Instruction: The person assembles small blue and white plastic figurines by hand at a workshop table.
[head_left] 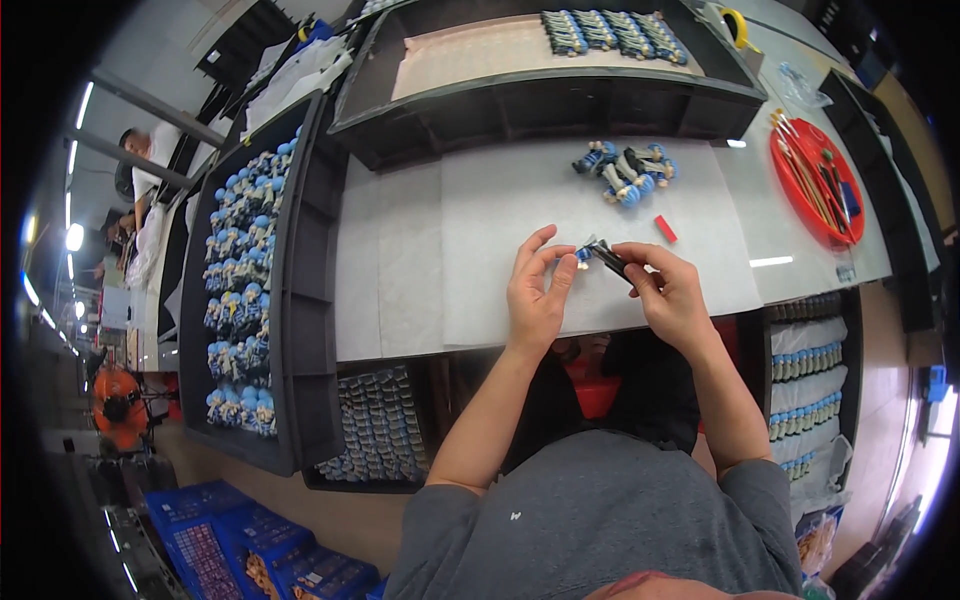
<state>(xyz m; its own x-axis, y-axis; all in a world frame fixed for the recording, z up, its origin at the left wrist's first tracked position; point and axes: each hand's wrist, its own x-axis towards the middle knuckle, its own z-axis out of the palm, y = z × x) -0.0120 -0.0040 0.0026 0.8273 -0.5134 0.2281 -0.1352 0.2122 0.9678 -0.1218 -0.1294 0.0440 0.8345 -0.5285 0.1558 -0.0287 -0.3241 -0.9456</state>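
My left hand (538,298) pinches a small blue-and-white figurine (583,257) between thumb and fingers above the white-covered table. In my right hand (670,297) is a slim black-handled tool (612,262), closed between thumb and fingers. Its pale, metallic-looking tip meets the figurine or is very close to it; its exact kind is too small to make out. Beyond my hands lies a loose pile of blue-headed figurines (628,180). A small red block (665,229) rests just past my right hand.
A black crate (540,100) at the back holds rows of figurines. Another crate (308,300), full of blue-headed figurines, stands left. A red oval tray (781,178) with brushes sits right. More figurine trays (375,425) are below the table; a person (145,160) is far left.
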